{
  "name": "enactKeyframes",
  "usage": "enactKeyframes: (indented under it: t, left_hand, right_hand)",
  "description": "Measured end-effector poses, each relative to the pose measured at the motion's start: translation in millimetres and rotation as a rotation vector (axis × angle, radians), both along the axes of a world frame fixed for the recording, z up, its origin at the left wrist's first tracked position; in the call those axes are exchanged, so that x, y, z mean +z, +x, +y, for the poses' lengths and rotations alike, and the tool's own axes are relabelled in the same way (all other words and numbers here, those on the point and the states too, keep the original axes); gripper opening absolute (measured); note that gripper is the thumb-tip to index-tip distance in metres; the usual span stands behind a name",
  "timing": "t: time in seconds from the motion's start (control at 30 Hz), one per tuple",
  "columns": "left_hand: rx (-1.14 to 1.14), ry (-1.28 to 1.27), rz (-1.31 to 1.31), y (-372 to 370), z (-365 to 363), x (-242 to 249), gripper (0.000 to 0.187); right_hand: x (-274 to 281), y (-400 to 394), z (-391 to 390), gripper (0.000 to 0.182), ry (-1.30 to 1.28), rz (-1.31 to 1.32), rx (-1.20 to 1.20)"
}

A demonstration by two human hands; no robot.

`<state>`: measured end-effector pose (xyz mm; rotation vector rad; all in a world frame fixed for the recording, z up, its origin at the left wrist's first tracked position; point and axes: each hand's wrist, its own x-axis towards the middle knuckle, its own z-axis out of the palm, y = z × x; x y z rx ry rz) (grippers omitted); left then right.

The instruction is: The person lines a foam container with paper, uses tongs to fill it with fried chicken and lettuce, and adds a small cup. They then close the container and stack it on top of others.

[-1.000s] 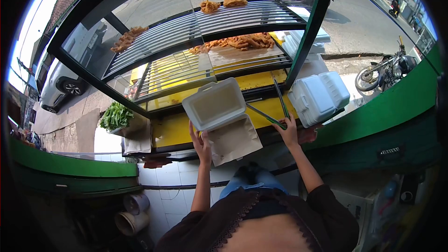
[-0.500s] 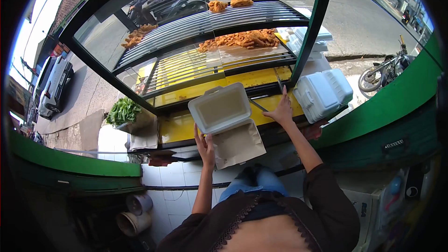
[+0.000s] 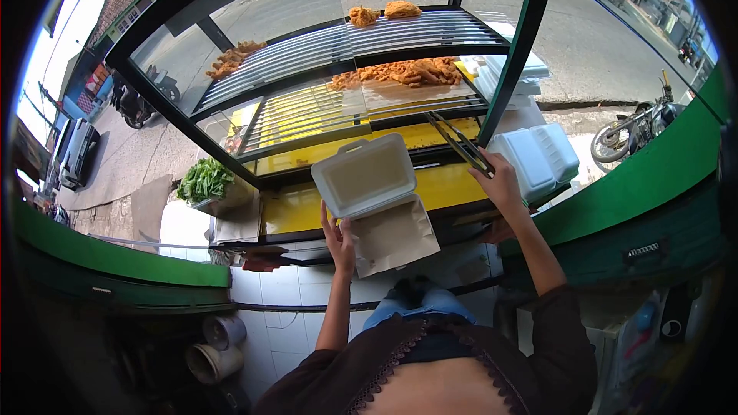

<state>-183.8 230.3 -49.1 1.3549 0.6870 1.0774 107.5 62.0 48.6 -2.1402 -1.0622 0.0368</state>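
Observation:
My left hand (image 3: 338, 244) holds the left side of an open white foam box (image 3: 365, 177), its lid tilted up and its base lined with brown paper (image 3: 393, 237). In my right hand (image 3: 501, 182) is a pair of metal tongs (image 3: 455, 138), their tips apart and pointing up and left at the front of the display case. Fried pieces (image 3: 415, 71) lie on the case's lower rack. Two larger fried pieces (image 3: 402, 9) and a small pile at the left (image 3: 234, 59) rest on the upper rack.
Closed foam boxes (image 3: 534, 157) are stacked right of the case, with more boxes (image 3: 513, 69) behind its right post. Leafy greens (image 3: 206, 181) fill a container at the left. The dark case frame (image 3: 513, 54) rises ahead. A motorcycle (image 3: 636, 124) stands outside.
My right hand has closed on the tongs and moved right and slightly down; the tongs are now raised with their tips toward the case. The box and my left hand have barely moved.

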Motion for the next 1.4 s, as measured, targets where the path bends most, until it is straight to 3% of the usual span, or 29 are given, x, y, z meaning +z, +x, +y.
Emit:
enactKeyframes:
  t: [0.1, 0.17, 0.23, 0.43, 0.57, 0.67, 0.87, 1.13, 1.4]
  left_hand:
    - [0.006, -0.018, -0.011, 4.2, -2.6, 4.0, 0.062]
    - [0.010, 0.000, -0.028, 7.8, -2.9, 0.8, 0.062]
    - [0.016, 0.021, -0.041, 9.4, -5.0, 0.3, 0.062]
    - [-0.047, -0.007, 0.010, 10.7, -15.5, -7.4, 0.064]
    - [-0.051, -0.006, -0.007, 8.9, -18.9, -12.6, 0.065]
    - [-0.080, -0.071, 0.002, 6.3, -19.1, -10.4, 0.065]
    - [-0.049, -0.031, -0.016, 7.5, -15.5, -13.7, 0.064]
    - [-0.034, -0.012, 0.005, 8.7, -11.4, -5.5, 0.063]
    - [-0.048, -0.041, -0.014, 14.4, -7.4, -9.8, 0.064]
  right_hand:
    - [25.9, 10.6, 33.1, 0.049, 0.018, -0.164, -0.046]
    - [25.5, 31.4, 64.5, 0.050, -0.094, -0.434, -0.133]
    - [25.8, 50.1, 97.9, 0.040, -0.240, -0.503, -0.182]
    - [9.7, 92.2, 167.9, 0.024, -0.663, -0.566, -0.275]
    - [11.5, 95.5, 186.3, 0.022, -0.714, -0.505, -0.282]
    - [5.6, 110.2, 197.3, 0.030, -0.682, -0.468, -0.268]
    - [-2.4, 122.7, 194.2, 0.026, -0.601, -0.507, -0.209]
    - [8.4, 81.1, 158.1, 0.030, -0.486, -0.619, -0.143]
    - [18.3, 54.6, 106.0, 0.046, -0.379, -0.721, -0.060]
